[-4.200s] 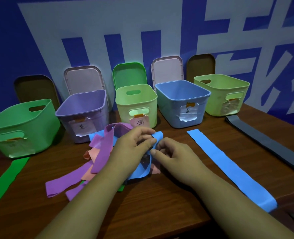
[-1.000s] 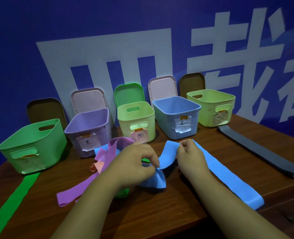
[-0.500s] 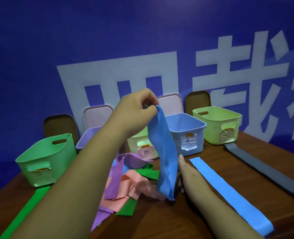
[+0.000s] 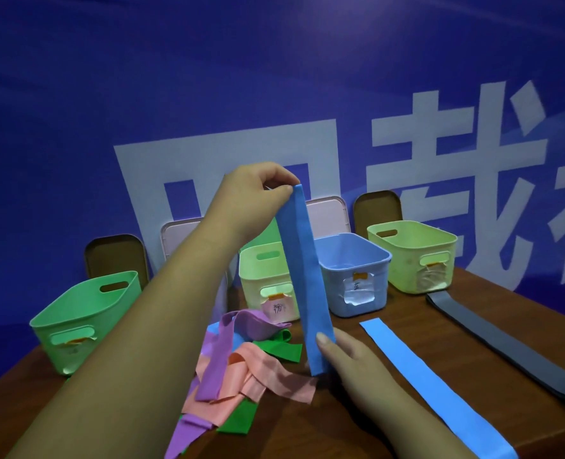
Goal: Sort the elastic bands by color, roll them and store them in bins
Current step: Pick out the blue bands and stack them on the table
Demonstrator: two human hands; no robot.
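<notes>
Over the wooden table, raised left hand pinches blue band at top, right hand at bottom.

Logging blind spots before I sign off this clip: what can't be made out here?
All head view.
Bin labels: too small to read.
Flat blue band: near end cut by the bottom edge.
Grey bands: near end cut by the right edge.
Band pile: partly behind left forearm; count unclear.
Right hand: fingers behind the held blue band.

Blue lettered backdrop, seemingly wooden table
</notes>
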